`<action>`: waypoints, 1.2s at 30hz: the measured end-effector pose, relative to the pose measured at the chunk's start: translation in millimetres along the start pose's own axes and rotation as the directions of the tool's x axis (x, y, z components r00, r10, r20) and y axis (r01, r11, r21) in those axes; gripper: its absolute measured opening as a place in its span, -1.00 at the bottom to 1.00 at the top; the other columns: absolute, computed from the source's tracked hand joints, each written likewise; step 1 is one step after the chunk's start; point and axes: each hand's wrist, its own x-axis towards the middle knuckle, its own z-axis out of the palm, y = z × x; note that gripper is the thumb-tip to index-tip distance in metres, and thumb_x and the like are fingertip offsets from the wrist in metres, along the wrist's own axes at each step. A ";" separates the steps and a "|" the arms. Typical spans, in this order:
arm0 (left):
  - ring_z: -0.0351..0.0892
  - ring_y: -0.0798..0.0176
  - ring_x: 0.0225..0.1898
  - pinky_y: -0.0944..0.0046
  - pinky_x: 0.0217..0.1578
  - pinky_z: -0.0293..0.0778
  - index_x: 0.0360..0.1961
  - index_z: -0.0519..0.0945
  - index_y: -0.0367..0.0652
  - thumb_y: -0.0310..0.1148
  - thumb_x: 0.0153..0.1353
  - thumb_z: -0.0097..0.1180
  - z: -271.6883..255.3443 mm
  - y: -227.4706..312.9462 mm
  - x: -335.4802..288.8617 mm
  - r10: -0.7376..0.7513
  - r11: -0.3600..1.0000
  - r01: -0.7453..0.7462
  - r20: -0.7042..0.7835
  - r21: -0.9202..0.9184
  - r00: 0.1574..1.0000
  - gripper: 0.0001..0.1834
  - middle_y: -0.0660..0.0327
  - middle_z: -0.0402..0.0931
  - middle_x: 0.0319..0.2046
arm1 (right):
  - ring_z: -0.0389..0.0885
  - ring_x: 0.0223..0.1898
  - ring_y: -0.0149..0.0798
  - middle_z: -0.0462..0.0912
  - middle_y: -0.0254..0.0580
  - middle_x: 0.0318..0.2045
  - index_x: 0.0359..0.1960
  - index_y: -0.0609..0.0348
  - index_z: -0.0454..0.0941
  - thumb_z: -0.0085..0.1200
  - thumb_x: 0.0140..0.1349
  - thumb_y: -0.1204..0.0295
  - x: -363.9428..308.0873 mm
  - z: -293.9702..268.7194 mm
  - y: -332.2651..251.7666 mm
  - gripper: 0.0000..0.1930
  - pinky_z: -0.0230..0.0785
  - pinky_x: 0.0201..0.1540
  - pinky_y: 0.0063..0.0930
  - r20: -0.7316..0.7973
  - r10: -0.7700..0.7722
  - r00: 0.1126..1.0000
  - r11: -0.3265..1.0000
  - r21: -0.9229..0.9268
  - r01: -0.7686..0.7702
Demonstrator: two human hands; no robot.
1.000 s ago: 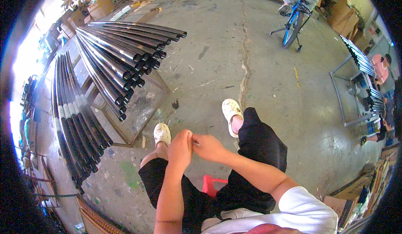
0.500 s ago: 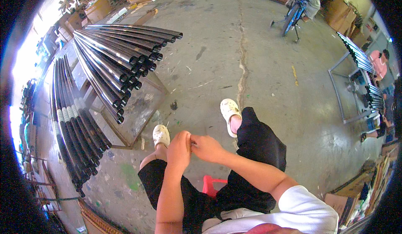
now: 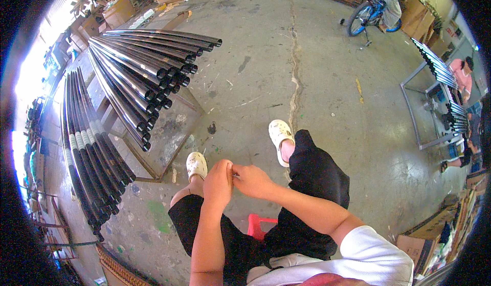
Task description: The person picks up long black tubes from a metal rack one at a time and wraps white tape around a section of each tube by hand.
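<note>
My left hand [image 3: 218,181] and my right hand [image 3: 250,180] meet in front of my knees, thumbs side by side and fingers curled in. Both look closed; anything between the fingers is too small or hidden to make out. Beneath them are my black trouser legs [image 3: 319,178] and two cream clogs [image 3: 280,135] on the concrete floor. Part of a red plastic stool [image 3: 257,226] shows between my legs. To the left of my hands, apart from them, lie long dark shiny tubes [image 3: 153,74] on a metal stand [image 3: 162,168].
More black tubes with pale bands [image 3: 87,138] fan out at the left. At the right, a person in pink [image 3: 463,76] is beside a rack [image 3: 422,112] of tubes. A person sits on a blue bicycle [image 3: 365,17] at the back. Cardboard [image 3: 411,250] lies at the lower right.
The bicycle and its rider at the back have turned and shifted toward the right. My hands stay together in nearly the same place.
</note>
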 end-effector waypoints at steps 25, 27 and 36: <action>0.43 -0.19 -0.31 -0.05 -0.35 0.31 -0.37 0.41 -0.21 -0.33 0.26 -0.18 1.1 -0.3 -0.4 -0.044 0.997 0.043 0.006 0.059 0.999 -0.82 -0.06 0.44 -0.42 | 0.54 -0.34 0.19 0.57 0.17 -0.43 -0.31 0.24 0.49 -0.12 0.09 0.31 0.4 0.0 -0.8 -0.74 0.38 -0.29 0.04 0.006 0.003 1.000 0.998 -0.062 -0.003; 0.44 -0.16 -0.32 -0.04 -0.34 0.32 -0.38 0.42 -0.20 -0.35 0.23 -0.13 -2.3 -2.3 -2.2 -0.009 0.995 0.010 -0.005 0.099 1.000 -0.85 -0.03 0.44 -0.42 | 0.55 -0.35 0.18 0.58 0.15 -0.43 -0.31 0.23 0.49 -0.10 0.08 0.30 1.8 -2.4 -4.8 -0.74 0.39 -0.29 0.03 0.011 -0.044 0.999 0.999 -0.032 0.044; 0.46 -0.02 -0.45 0.09 -0.48 0.40 -0.42 0.47 -0.13 -0.37 0.09 0.09 -87.9 17.9 -144.6 -0.046 0.967 0.007 0.146 0.256 0.988 -0.90 0.10 0.42 -0.48 | 0.59 -0.47 0.06 0.59 0.02 -0.53 -0.32 0.12 0.50 -0.02 0.05 0.34 -4.6 -1.5 -20.2 -0.80 0.39 -0.46 -0.06 0.066 -0.175 0.982 0.943 -0.274 0.187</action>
